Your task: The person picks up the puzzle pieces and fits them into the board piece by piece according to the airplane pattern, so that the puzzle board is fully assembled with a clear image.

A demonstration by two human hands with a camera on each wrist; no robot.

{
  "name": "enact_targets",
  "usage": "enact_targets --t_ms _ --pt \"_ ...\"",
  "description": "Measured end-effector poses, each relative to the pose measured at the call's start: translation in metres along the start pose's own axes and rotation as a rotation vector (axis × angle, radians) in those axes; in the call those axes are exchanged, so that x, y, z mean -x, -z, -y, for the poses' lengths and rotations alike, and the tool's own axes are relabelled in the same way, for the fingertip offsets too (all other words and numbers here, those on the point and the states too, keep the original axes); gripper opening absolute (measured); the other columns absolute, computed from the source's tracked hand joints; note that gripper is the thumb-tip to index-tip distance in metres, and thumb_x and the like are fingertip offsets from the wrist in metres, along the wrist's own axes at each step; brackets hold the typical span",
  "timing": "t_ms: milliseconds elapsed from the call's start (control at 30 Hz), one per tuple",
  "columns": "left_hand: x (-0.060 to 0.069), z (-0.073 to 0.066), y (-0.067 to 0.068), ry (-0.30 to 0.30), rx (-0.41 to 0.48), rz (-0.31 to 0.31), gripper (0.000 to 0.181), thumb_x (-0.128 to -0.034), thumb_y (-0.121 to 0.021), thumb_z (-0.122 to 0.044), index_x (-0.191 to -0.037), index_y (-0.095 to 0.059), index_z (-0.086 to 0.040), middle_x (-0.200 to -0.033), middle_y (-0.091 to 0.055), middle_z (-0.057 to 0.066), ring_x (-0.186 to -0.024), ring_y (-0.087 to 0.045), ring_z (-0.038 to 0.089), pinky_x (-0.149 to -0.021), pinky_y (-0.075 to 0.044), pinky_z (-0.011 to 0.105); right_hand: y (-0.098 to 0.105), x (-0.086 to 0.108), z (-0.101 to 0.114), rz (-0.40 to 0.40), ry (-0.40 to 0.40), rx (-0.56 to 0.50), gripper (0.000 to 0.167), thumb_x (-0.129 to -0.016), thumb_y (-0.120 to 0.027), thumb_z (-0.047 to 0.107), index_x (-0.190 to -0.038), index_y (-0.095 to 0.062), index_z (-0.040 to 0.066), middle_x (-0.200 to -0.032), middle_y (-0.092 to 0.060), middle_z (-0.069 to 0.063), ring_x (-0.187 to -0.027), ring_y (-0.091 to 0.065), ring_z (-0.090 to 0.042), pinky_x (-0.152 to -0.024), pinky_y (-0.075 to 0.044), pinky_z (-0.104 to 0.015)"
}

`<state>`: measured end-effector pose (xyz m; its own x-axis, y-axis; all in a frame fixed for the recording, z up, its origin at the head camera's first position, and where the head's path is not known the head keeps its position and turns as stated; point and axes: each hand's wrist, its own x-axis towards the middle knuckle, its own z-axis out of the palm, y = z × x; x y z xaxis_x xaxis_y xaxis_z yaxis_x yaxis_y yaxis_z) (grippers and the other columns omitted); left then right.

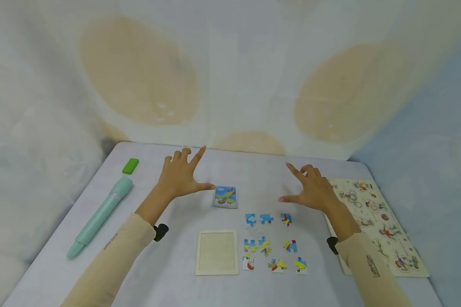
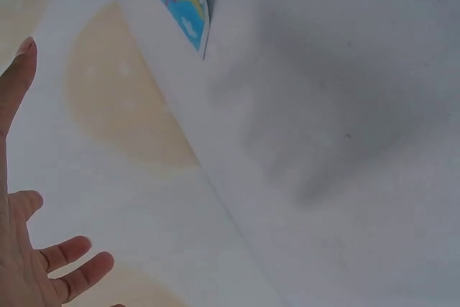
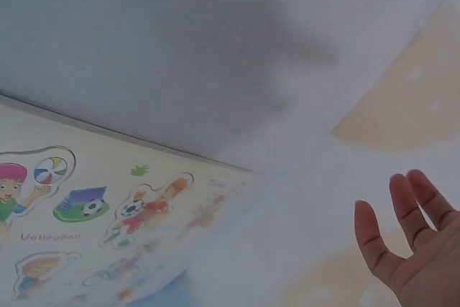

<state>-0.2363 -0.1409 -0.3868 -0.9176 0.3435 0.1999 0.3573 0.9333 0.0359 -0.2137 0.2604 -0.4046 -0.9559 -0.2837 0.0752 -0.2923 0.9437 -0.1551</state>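
Note:
My left hand [image 1: 178,175] is held above the table with thumb and forefinger spread wide, holding nothing. Its thumb tip appears beside a small picture card [image 1: 225,197] showing an airplane; in the left wrist view the card [image 2: 185,1] is apart from the hand [image 2: 32,249]. Facing it, my right hand [image 1: 313,189] also hovers with thumb and forefinger spread and nothing in it. Below the hands lie several loose jigsaw pieces [image 1: 266,218] in blue, yellow and red. To their left is a square wooden puzzle frame [image 1: 217,253] with a bare inside.
At the right lies a wooden sports puzzle board [image 1: 384,238], partly under my right forearm. A mint-green tube with a rounded cap [image 1: 101,215] rests at the left, with a green block [image 1: 130,166] beyond it. Patterned cloth [image 1: 249,76] hangs behind the table.

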Motion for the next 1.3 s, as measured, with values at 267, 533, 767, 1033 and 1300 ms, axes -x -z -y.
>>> enact_targets --t_ms 267,533,767,1033,1300 --pt "0.011 0.001 -0.010 -0.002 0.008 0.009 0.116 -0.0678 -0.055 -0.090 -0.159 -0.021 -0.028 -0.140 -0.044 0.020 -0.122 -0.046 0.041 -0.095 -0.038 0.060 -0.011 0.014 0.000 0.013 0.020 -0.039 0.112 -0.067 -0.071 0.078 -0.156 -0.032 0.022 -0.126 -0.048 -0.022 -0.105 -0.050 -0.037 -0.074 -0.049 -0.051" --pt "0.022 0.002 -0.018 -0.014 0.007 0.013 0.115 -0.0677 -0.054 -0.091 -0.159 -0.022 -0.028 -0.140 -0.045 0.019 -0.122 -0.048 0.040 -0.095 -0.039 0.060 -0.020 0.024 0.004 0.010 0.042 -0.033 0.108 -0.067 -0.074 0.075 -0.154 -0.037 0.023 -0.123 -0.049 -0.021 -0.087 -0.051 -0.028 -0.059 -0.043 -0.033" --pt "0.032 -0.003 -0.023 -0.028 0.008 0.008 0.113 -0.0686 -0.055 -0.089 -0.159 -0.024 -0.028 -0.138 -0.047 0.018 -0.120 -0.049 0.040 -0.096 -0.040 0.058 -0.025 0.033 0.011 0.051 0.039 -0.056 0.107 -0.065 -0.074 0.076 -0.153 -0.040 0.026 -0.119 -0.048 -0.015 -0.081 -0.048 -0.022 -0.056 -0.038 -0.028" --pt "0.044 -0.011 -0.029 -0.042 0.020 -0.015 0.112 -0.0673 -0.057 -0.089 -0.157 -0.029 -0.028 -0.133 -0.049 0.015 -0.115 -0.050 0.034 -0.095 -0.041 0.054 -0.031 0.047 0.018 0.049 0.073 -0.099 0.098 -0.068 -0.078 0.069 -0.148 -0.048 0.022 -0.109 -0.049 -0.011 -0.079 -0.045 -0.018 -0.060 -0.036 -0.027" --pt "0.058 -0.019 -0.032 -0.044 0.029 -0.007 0.112 -0.0666 -0.058 -0.089 -0.156 -0.033 -0.027 -0.131 -0.050 0.014 -0.113 -0.051 0.033 -0.094 -0.042 0.053 -0.036 0.056 0.023 0.034 0.104 -0.099 0.091 -0.067 -0.081 0.063 -0.144 -0.054 0.021 -0.101 -0.049 -0.007 -0.074 -0.041 -0.015 -0.059 -0.035 -0.025"
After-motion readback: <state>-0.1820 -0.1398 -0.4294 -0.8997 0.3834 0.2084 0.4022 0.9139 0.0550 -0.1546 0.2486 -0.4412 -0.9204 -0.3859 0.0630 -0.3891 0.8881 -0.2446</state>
